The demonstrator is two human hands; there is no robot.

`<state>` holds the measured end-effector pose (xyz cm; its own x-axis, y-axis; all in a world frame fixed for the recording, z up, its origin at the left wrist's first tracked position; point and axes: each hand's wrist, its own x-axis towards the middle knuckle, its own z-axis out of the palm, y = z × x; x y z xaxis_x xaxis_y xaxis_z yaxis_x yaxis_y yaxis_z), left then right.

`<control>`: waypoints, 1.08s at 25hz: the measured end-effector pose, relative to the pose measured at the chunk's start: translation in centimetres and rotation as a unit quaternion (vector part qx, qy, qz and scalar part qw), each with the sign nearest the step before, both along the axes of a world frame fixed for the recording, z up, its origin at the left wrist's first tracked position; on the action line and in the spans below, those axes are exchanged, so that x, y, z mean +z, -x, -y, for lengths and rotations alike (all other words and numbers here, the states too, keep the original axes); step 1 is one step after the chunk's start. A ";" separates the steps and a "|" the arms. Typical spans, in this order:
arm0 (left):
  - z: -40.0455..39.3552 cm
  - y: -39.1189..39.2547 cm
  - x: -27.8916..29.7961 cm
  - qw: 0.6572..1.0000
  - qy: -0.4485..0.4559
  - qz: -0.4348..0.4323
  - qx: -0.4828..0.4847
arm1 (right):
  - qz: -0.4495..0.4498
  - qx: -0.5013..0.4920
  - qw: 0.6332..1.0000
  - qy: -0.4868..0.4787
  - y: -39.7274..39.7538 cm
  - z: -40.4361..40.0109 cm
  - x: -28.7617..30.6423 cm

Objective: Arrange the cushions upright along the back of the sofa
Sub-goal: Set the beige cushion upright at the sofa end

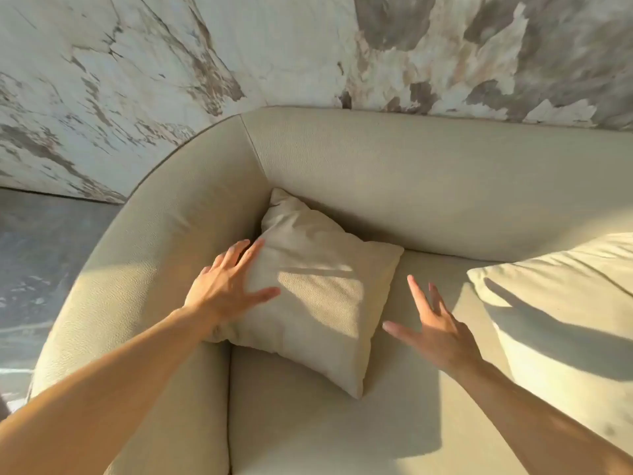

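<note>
touching cushion, left hand

Sofa in matt, pebble-grained beige upholstery; cushion alike; wall veined marble-look.

Marbled wall, grey floor

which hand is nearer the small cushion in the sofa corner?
Left. The left hand lies open on the small cushion's left edge, fingers spread. The right hand is open just off its right edge, above the sofa seat.
</note>
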<state>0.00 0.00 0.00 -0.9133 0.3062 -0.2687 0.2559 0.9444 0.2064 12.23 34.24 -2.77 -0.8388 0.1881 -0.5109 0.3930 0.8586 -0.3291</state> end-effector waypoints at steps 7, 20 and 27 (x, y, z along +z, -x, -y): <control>-1.4 5.5 -7.6 0.983 -0.065 0.141 0.103 | 0.044 -0.166 0.950 0.260 5.2 2.0 -11.1; -1.9 6.3 -9.6 0.977 -0.129 0.138 0.098 | 0.032 -0.282 0.863 0.417 6.7 2.3 -13.6; -3.3 3.2 -7.6 0.953 -0.230 0.108 0.162 | -0.091 -0.198 0.931 0.292 7.6 0.6 -8.1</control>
<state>-3.18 3.30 -7.62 -0.9183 0.1488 -0.3669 -0.1293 0.7632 0.6331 4.63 33.66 -10.83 -0.8454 0.2352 -0.4796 0.5330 0.3128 -0.7862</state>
